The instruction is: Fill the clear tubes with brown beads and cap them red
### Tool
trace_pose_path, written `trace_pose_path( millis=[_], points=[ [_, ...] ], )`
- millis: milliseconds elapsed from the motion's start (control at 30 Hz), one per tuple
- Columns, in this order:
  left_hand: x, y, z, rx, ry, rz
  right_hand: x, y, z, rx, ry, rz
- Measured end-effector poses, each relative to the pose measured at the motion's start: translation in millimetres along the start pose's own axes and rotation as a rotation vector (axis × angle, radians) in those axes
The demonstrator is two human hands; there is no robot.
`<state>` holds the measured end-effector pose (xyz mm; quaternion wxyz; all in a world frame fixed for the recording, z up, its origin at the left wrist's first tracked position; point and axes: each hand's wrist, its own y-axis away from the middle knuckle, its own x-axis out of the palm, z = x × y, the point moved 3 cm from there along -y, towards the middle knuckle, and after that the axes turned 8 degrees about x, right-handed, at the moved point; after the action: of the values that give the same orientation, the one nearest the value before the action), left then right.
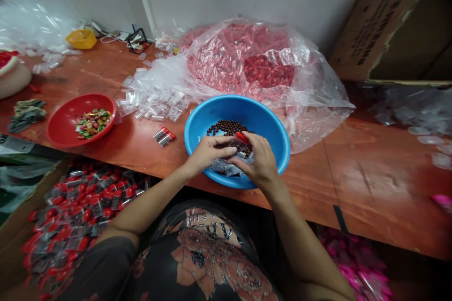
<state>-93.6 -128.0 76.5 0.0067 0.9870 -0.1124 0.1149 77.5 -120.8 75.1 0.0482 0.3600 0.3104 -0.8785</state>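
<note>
Left hand: thumb and fingers nearly closed on a small container, mostly hidden from us.
Right hand: curled, index at the red cap, thumb lower; we can't tell if it's gripping.
Blue bowl: right below the container; hands block some brown beads inside.
Cardboard box: cut off, upper right.

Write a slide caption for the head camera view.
Left hand and right hand close together over a blue bowl of brown beads, the right holding a red cap.
</note>
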Motion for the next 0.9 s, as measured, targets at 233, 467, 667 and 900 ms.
trace_pose_path(
  millis=[233,467,667,900],
  points=[
    [16.1,-2,12,-0.237,0.277,-0.083,8,2,16,-0.150,0.055,0.035],
    [25.3,0,6,-0.145,0.236,-0.190,9,-5,24,-0.243,0.162,0.018],
    [25.8,3,-4,-0.170,0.285,-0.175,4,-8,22,-0.152,0.070,0.089],
    [20.3,3,-4,-0.158,0.342,-0.144,2,-4,1,0.549,-0.670,0.109]
  ],
)
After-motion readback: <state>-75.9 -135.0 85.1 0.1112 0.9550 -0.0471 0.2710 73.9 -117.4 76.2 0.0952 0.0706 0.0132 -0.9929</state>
